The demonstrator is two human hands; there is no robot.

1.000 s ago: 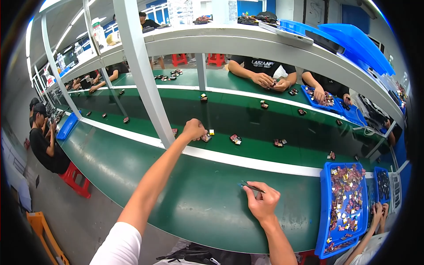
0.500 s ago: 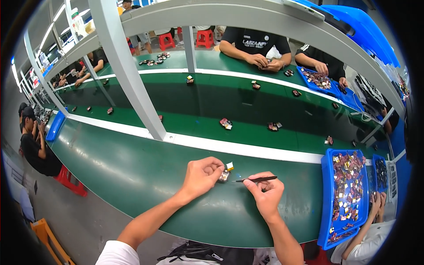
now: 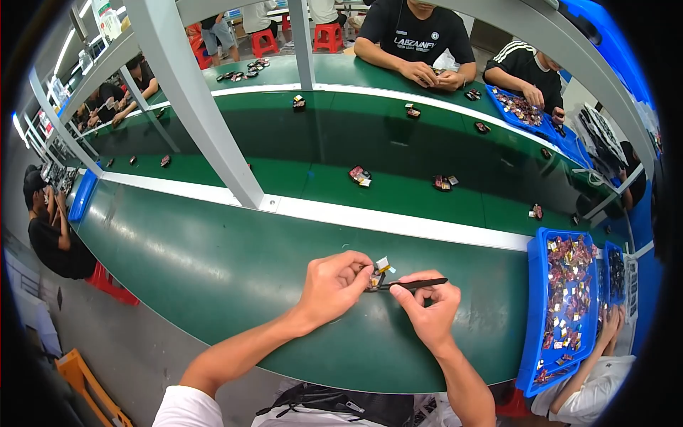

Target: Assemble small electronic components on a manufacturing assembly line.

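My left hand [image 3: 329,290] pinches a small electronic assembly [image 3: 373,282] just above the green table. Its body looks dark and partly clear, and much of it is hidden by my fingers. A white and yellow block [image 3: 384,265], like a small battery, sticks up at its far side. In my right hand [image 3: 434,313] are black tweezers [image 3: 425,282], held nearly level and pointing left. Their tips reach the assembly beside my left fingertips; whether they grip a part of it is too small to tell.
At the right stands a blue tray [image 3: 532,313] full of small red, white and yellow parts; a smaller blue tray [image 3: 610,250] holds black pieces. Beyond a white rail [image 3: 370,224], assemblies [image 3: 360,176] lie on a green belt. A grey post [image 3: 203,114] rises left. Several people sit around.
The tweezers have moved left, so their tips now meet the assembly. My left hand has shifted slightly right with it. Pieces on the belt sit a little differently in view.
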